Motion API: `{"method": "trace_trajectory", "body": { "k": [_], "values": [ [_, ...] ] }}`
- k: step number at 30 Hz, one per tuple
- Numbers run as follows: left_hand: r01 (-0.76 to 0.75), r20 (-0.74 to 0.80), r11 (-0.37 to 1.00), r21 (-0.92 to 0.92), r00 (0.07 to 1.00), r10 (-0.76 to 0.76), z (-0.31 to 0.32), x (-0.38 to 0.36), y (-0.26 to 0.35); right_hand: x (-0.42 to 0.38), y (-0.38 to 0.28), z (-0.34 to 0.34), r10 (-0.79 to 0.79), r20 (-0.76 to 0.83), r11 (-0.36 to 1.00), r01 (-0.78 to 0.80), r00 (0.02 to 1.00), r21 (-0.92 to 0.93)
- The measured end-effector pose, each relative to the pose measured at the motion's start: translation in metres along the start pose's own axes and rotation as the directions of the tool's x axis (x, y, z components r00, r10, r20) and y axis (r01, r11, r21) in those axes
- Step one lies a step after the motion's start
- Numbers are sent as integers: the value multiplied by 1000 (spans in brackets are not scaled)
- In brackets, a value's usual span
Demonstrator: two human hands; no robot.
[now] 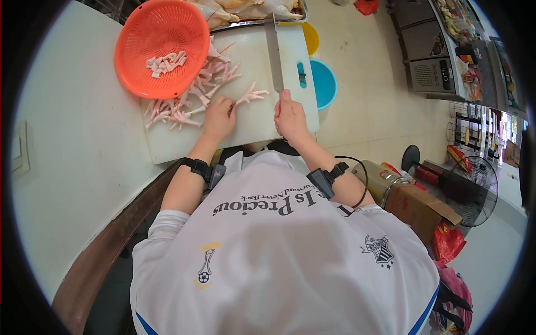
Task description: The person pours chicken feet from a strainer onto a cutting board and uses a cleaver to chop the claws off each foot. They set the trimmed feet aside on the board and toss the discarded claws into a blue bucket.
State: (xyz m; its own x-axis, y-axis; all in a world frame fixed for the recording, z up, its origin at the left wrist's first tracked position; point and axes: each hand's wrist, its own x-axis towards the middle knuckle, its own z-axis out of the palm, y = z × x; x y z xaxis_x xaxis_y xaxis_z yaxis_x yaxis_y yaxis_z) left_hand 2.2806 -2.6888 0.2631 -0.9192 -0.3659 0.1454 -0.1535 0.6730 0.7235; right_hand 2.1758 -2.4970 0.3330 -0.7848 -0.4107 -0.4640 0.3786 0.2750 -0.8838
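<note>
My right hand (291, 118) is wrapped round the handle of a large knife (274, 56), whose blade points away from me over the white cutting board (254, 120). At the board's near middle, my left hand (220, 116) has its fingers closed at the leg end of a chicken foot (252, 94); the toes spread toward the knife, apart from the blade. Several more chicken feet (178, 114) lie piled left of my left hand. An orange colander (129, 61) stands over the board's far left corner, with small pale pieces (166, 64) inside.
Beyond the board is a metal tray (237, 24) with whole plucked poultry (245, 8). A blue basin (324, 84) and a yellow one (311, 38) are below its right edge. At the right are a cardboard box (416, 211) and a fan (472, 190).
</note>
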Motion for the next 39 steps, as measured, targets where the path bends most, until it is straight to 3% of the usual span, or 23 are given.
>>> {"method": "trace_trajectory", "body": {
  "k": [1,3,6,10,16,18,20,22,26,28,32,34,36,38,39],
  "values": [
    [2,2,1000,3,1000,-2,-1,0,-2,3,8,8,2,2,1000,-2,1000,3],
    [-65,-16,995,73,998,66,0,0,-3,6,30,18,276,-29,960,-277,961,-34],
    [-2,53,998,67,999,-1,-4,-2,-3,-2,28,10,321,-62,943,-324,945,-70],
    [0,32,992,127,999,-4,3,-4,-7,-20,33,-2,344,-27,935,-345,938,-76],
    [-70,62,990,125,996,63,-5,-6,-4,19,5,-3,275,0,959,-274,962,-69],
    [-153,-6,985,86,988,154,-3,-4,-8,18,-10,-19,345,29,938,-344,938,-42],
    [-128,-16,991,48,992,129,2,8,-7,9,-12,-35,293,54,953,-287,955,-94],
    [-109,-31,994,12,993,110,7,28,-5,6,-9,-44,135,98,964,-108,986,-243],
    [-61,22,991,-118,998,64,11,44,-4,9,-4,-38,84,85,956,-56,993,-289],
    [-51,39,990,-130,998,57,11,42,-7,8,-6,-30,-54,77,990,64,996,-127],
    [-40,47,992,-124,998,46,12,40,-10,8,3,-16,-193,30,979,195,981,-64],
    [-72,24,991,-110,997,75,12,40,-13,16,38,-12,-75,-3,937,69,997,-341],
    [-159,9,986,38,987,159,12,41,-18,17,49,-11,12,6,930,-9,1000,-367],
    [-134,27,988,72,991,132,10,41,-17,10,41,-9,102,18,915,-86,995,-394],
    [-113,49,988,105,993,109,9,39,-16,5,36,-14,198,26,932,-180,980,-314]
  ]
}}
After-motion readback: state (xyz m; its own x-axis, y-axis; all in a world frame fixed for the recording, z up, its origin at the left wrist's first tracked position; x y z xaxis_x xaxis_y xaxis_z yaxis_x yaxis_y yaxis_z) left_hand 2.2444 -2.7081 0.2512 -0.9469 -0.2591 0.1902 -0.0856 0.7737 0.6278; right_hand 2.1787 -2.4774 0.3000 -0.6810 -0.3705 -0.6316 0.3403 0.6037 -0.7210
